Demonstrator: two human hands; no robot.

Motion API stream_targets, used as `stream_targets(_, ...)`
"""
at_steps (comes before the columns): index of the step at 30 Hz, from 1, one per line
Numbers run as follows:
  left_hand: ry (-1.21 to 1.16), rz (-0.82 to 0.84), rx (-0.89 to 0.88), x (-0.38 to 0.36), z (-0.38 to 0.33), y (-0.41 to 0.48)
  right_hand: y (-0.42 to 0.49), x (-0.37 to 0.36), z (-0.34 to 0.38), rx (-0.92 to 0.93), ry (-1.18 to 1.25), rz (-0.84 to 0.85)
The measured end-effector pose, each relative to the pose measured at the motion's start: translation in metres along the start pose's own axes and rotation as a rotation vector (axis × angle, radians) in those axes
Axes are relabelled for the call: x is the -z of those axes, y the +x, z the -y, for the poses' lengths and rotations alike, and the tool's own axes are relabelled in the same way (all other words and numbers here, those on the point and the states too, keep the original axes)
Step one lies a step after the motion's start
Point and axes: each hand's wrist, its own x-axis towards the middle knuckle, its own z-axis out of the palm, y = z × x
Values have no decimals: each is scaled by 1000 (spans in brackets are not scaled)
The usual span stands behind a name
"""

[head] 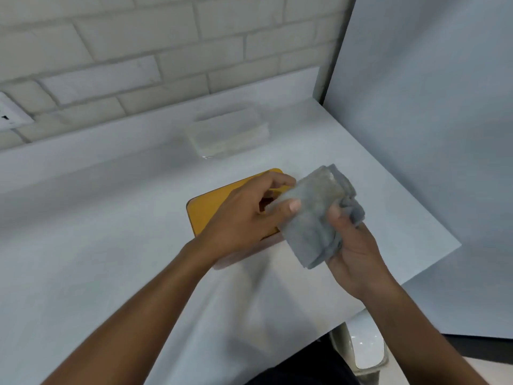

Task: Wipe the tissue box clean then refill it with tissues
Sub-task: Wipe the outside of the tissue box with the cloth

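Because the worktop [97, 245] ends not far to the right, the yellow-lidded tissue box [211, 209], standing toward that right edge beneath the hands, could slide off if a wipe shoves it unbraced. The wrapped tissue pack [230, 134] lies well apart by the back edge. Both grips are closed on the folded grey cloth [313, 212]: the left hand [244, 218] pinches its upper part, the right hand [352, 251] clasps its lower end. Neither plainly steadies the box.

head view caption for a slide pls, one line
Left hand and right hand grip a folded grey cloth near the yellow-topped tissue box on a white counter, tissue pack behind.
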Motion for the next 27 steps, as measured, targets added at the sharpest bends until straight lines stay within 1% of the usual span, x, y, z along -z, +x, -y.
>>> stream_targets(2,50,-40,3,-6,-2,9,10,1,-1,20,-135,-5)
stream_targets(3,77,-61,27,-8,0,13,15,1,0,34,-136,-62)
stream_targets(5,159,-119,76,-10,3,20,27,6,5,37,-40,-194)
stream_targets(7,360,-133,93,-8,10,26,38,15,15,70,3,-277)
stream_targets(10,752,-1,162,-3,18,35,58,38,32,110,-56,-305)
stream_targets(12,858,64,246,-5,21,41,73,50,41,115,-166,-285)
stream_targets(15,948,84,280,-17,25,50,92,65,42,55,-403,-261)
stream_targets(17,993,91,277,-24,23,56,101,71,38,-15,-482,-248)
stream_targets(19,1032,104,263,-27,21,61,105,73,32,-69,-486,-247)
stream_targets(22,1062,107,241,-29,18,66,104,71,24,-138,-421,-253)
stream_targets(27,1025,89,197,-23,16,64,95,67,14,-144,-386,-186)
